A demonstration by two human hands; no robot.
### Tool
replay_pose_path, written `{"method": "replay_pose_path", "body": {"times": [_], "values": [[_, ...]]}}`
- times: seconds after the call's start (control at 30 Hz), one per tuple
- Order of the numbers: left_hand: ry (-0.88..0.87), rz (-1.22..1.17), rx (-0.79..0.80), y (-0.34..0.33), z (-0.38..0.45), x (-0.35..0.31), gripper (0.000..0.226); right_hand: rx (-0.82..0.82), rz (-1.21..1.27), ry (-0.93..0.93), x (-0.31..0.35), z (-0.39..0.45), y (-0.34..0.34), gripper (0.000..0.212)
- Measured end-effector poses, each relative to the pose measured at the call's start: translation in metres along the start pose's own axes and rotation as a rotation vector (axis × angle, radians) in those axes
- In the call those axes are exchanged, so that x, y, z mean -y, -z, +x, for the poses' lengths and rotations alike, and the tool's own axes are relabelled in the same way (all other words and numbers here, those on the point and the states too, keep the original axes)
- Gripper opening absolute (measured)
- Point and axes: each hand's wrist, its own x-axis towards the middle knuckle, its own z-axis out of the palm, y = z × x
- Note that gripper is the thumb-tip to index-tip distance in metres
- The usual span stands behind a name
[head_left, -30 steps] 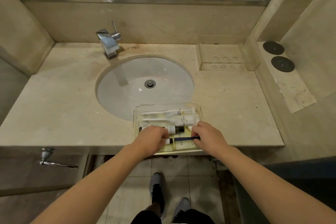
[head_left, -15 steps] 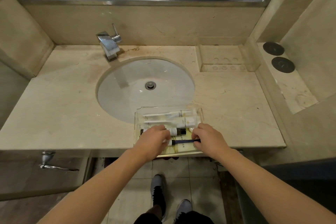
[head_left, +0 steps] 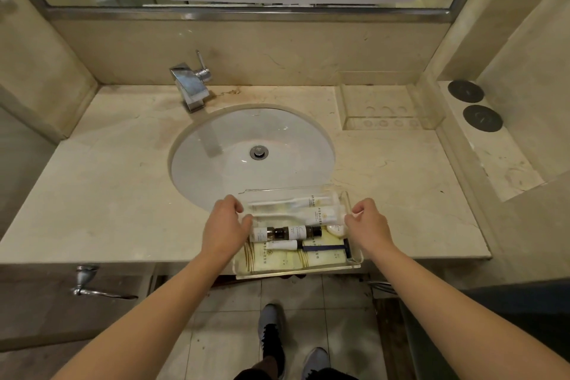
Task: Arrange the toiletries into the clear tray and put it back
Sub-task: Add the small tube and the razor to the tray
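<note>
The clear tray (head_left: 296,271) sits at the counter's front edge, just below the sink. Inside lie white tubes (head_left: 320,213), small dark bottles (head_left: 287,232), a blue-handled razor (head_left: 327,247), a small round soap (head_left: 336,229) and flat yellowish packets (head_left: 271,260). My left hand (head_left: 223,230) grips the tray's left wall, thumb curled over the rim. My right hand (head_left: 368,225) grips the right wall the same way.
A white basin (head_left: 216,170) with a chrome faucet (head_left: 191,86) fills the counter's middle. A clear acrylic holder (head_left: 385,111) stands at the back right. Two dark round coasters (head_left: 473,105) lie on the raised right ledge. A mirror runs along the back wall.
Both hands left the items in the middle of the tray and moved outward to its left and right walls, where they now grip it. The razor lies free in the tray.
</note>
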Motion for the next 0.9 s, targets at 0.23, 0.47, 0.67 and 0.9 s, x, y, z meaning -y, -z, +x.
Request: {"method": "replay_pose_path", "body": {"times": [0.23, 0.47, 0.67, 0.9], "values": [[0.311, -0.060, 0.216, 0.005, 0.010, 0.019, 0.056, -0.003, -0.025, -0.137, -0.004, 0.007, -0.003, 0.018], [0.262, -0.023, 0.327, -0.002, 0.001, 0.010, 0.074, 0.025, -0.287, 0.387, 0.018, -0.014, -0.015, 0.009], [0.125, 0.144, 0.208, -0.005, -0.011, 0.010, 0.096, 0.213, -0.567, 0.723, 0.034, -0.032, -0.042, 0.024], [0.026, 0.249, 0.177, -0.012, -0.018, 0.005, 0.106, 0.189, -0.667, 0.686, 0.029, -0.039, -0.049, 0.030]]}}
